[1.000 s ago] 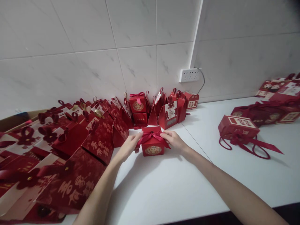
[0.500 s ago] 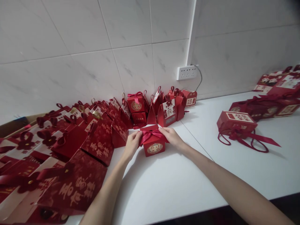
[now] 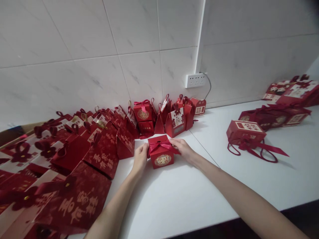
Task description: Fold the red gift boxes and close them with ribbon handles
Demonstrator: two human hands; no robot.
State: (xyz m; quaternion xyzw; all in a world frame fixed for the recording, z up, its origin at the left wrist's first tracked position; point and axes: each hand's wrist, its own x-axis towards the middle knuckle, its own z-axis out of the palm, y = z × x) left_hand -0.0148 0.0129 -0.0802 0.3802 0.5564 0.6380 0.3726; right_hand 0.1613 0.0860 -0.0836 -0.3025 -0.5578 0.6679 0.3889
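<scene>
Small red gift box (image 3: 160,156) sits on the white counter (image 3: 179,199), centre of view, just in front of the row of red boxes along the tiled wall. Left hand (image 3: 140,158) rests against the box's left side, fingers curled at the top edge by the ribbon bow (image 3: 161,145); right hand (image 3: 183,150) is on the right side, fingertips at the bow's right tail. Both grips touch box and ribbon, but whether the fingers pinch the ribbon or just press on it cannot be told: the fingertips are tiny and partly behind the bow. Gold round emblem on the box front, text unreadable.

Counts: one box between the hands. Back row near the corner: roughly six to eight boxes (image 3: 142,113), overlapping, exact number unclear. One of them, a house-shaped box (image 3: 177,121), has a white label. Left side: a big pile of flat red bags (image 3: 74,196) with gold characters, overlapping and cut off by the frame edge, not countable. Right: one flat red box (image 3: 245,130) with long loose ribbons, lying alone; behind it a stack of flat boxes (image 3: 276,116), at least four, far end cut off by the frame. One wall socket (image 3: 195,80) with a cable.

Both forearms run out of frame at the bottom.
</scene>
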